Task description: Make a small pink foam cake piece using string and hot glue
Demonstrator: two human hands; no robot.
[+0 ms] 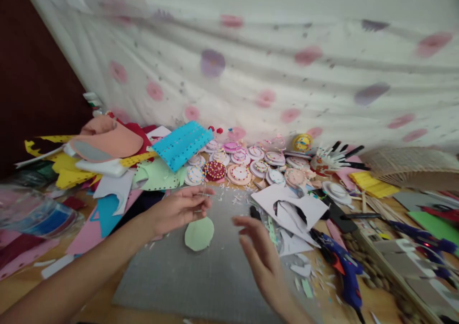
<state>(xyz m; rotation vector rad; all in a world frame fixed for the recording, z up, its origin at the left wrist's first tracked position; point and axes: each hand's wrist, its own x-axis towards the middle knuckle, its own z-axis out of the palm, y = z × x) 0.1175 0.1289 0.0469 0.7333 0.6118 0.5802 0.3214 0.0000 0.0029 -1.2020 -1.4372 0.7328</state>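
My left hand (184, 208) hovers just above a pale green foam disc (200, 234), its fingers loosely curved and apart. A thin, clear strand seems to show at its fingertips, too faint to make out. The disc lies flat on a grey cutting mat (179, 281). To the right of the disc is my right hand (260, 257), open and holding nothing, thumb and fingers spread and slightly blurred. Neither hand visibly grips the disc.
Small decorated foam hats (239, 173) crowd the back. Foam sheets and a peach visor (107, 142) pile up at left, near a clear plastic bottle (46, 216). White cut-out scraps (292, 209) and a blue glue gun (344, 266) lie at right.
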